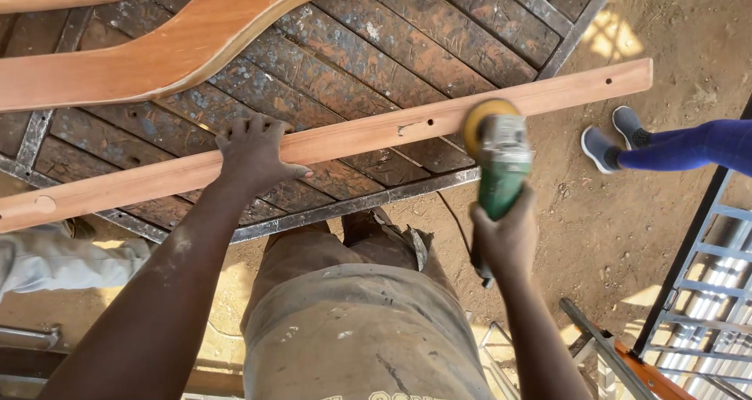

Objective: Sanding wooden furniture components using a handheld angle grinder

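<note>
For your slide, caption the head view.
Left hand steadies a wooden rail while right hand runs a green sander along it.

A long wooden strip (pixel 345 137) lies across the near edge of my table (pixel 368 51); my left hand (pixel 252 155) presses on it left of centre, my right hand (pixel 505 239) holds a grinder (pixel 501 161) against it further right, and curved wooden pieces (pixel 157 55) lie behind

Warm wood against rust-mottled metal

The wooden rail (pixel 352 137) is pale orange-brown; the grinder (pixel 501 169) is green with a yellow disc; the metal table (pixel 407 47) shows speckled brown-grey slats; the trousers (pixel 689 145) are blue.
</note>
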